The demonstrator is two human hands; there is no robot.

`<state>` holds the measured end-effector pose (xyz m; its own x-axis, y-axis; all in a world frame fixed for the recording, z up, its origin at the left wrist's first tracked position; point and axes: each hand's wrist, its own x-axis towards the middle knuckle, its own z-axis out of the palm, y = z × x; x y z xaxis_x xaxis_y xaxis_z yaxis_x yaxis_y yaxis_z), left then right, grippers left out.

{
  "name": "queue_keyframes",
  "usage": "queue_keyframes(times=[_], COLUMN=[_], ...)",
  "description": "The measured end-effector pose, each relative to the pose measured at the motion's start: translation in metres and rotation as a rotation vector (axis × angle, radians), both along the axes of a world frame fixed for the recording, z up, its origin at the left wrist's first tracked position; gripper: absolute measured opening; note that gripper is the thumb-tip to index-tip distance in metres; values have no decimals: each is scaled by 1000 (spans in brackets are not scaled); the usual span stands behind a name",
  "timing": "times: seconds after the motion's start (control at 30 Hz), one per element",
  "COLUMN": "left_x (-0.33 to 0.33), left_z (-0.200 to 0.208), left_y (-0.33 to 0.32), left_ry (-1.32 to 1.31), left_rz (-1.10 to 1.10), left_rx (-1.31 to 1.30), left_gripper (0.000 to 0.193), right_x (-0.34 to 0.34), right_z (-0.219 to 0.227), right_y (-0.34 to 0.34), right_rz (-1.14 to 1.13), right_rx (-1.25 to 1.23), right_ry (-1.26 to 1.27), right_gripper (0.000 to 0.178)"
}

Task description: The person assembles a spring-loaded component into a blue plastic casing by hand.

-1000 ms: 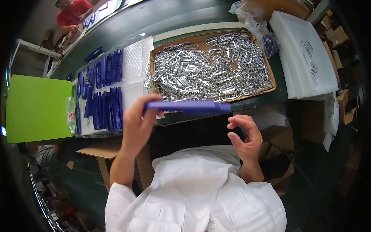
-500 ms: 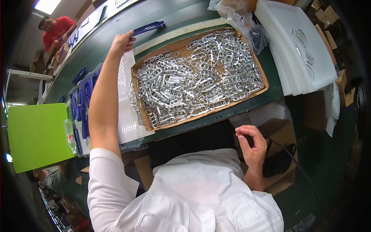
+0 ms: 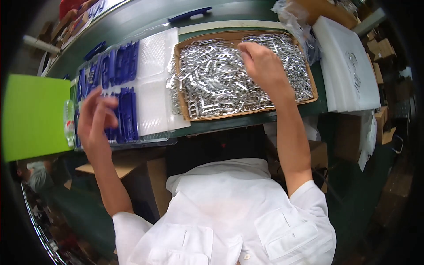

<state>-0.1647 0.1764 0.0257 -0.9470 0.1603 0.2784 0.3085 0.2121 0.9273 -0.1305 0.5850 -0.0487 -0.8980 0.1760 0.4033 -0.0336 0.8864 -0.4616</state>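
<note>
Over the shallow cardboard box [image 3: 247, 114] my right hand [image 3: 265, 66] is closed, its fingertips pressed together above a heap of shiny metal clip-like pieces [image 3: 216, 79]. Whatever it pinches, if anything, is hidden by the fingers. My left hand [image 3: 98, 115], slightly blurred, has its fingers apart and empty above the left part of a clear plastic tray. Long dark blue plastic pieces [image 3: 128, 112] lie in rows in that tray, beside and under this hand. One more blue piece [image 3: 190, 14] lies alone on the green surface beyond the box.
A white textured sheet [image 3: 154, 84] lies between blue pieces and box. On the left are a bright green panel [image 3: 35, 117] and a plastic bottle [image 3: 69, 123]. Stacked white foam sheets [image 3: 346, 70] and a clear bag [image 3: 293, 13] stand right. A person's red sleeve [image 3: 66, 6] shows far left.
My left hand let go of the blue piece on the green surface and came back over the tray. My right hand rose from beside my body to the metal pieces. The view shifted.
</note>
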Motion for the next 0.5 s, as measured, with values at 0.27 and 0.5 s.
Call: queue_keyframes(times=[0.27, 0.5], left_x=[212, 389], left_z=[-114, -308], left_y=[-220, -364], left_ry=[-376, -1120], left_rz=[648, 743], left_rx=[9, -653], left_gripper=[27, 29], right_x=[-76, -60], right_z=[-40, -47], right_y=[31, 68], right_rz=[27, 6], right_rx=[323, 198], right_ry=[-340, -122], right_gripper=[28, 35])
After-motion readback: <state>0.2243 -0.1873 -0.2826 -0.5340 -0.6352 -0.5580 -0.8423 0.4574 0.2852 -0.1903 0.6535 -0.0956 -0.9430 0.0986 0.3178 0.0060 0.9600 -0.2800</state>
